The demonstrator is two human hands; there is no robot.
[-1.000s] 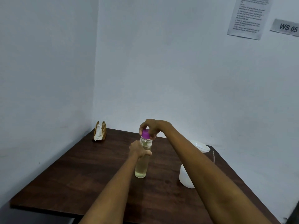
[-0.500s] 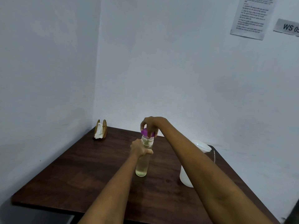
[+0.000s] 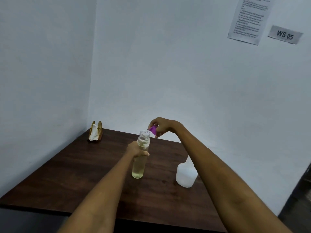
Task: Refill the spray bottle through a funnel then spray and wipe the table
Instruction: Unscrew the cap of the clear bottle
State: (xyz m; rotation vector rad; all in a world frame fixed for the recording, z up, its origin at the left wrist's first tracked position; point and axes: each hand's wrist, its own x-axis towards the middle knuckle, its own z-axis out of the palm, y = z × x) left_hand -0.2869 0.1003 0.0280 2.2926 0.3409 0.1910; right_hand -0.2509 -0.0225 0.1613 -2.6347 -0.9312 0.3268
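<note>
Head view, the only one: a clear bottle (image 3: 140, 157) of pale yellowish liquid stands upright on the dark wooden table (image 3: 70, 167), near its middle. The left hand (image 3: 137, 149) grips it around the upper body, fingers curled round the far side and thumb across the front, apparently to keep it from turning or tipping while the top comes off. The bottle's threaded mouth is open and bare. Just beside that mouth, up and to the right, the right hand (image 3: 161, 126) pinches a purple cap (image 3: 153, 129) between thumb and fingertips, clear of the neck and no longer touching it. By that, the unscrewing step looks done, and the cap probably needs setting down somewhere out of the way.

To the right of the bottle, apart from it, a white translucent container (image 3: 186, 174) with a tapering top stands on the table, partly hidden by the right forearm; whether it is the spray bottle, the funnel or both I cannot tell. At the far left corner a wooden holder (image 3: 96, 132) keeps white tissue upright, likely kept for the wiping. No liquid is being poured, so refilling, spraying and wiping all seem left to do.
</note>
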